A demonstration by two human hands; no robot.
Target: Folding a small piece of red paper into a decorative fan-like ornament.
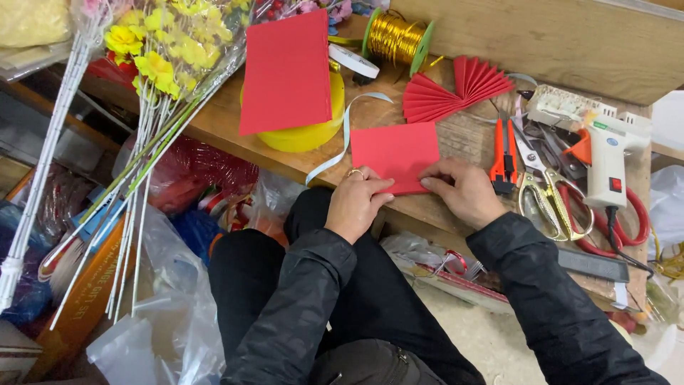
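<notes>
Pressing down on a red paper sheet (394, 153) at the near edge of the wooden surface (235, 125), left hand (356, 202) and right hand (463, 189) each lay flat fingers on its lower edge, not clenched. Pleated red paper fans (449, 89) lie behind it, orange cutter (504, 151), scissors (545, 192) and white glue gun (605, 160) to the right, yellow round box (313, 132) to the left.
</notes>
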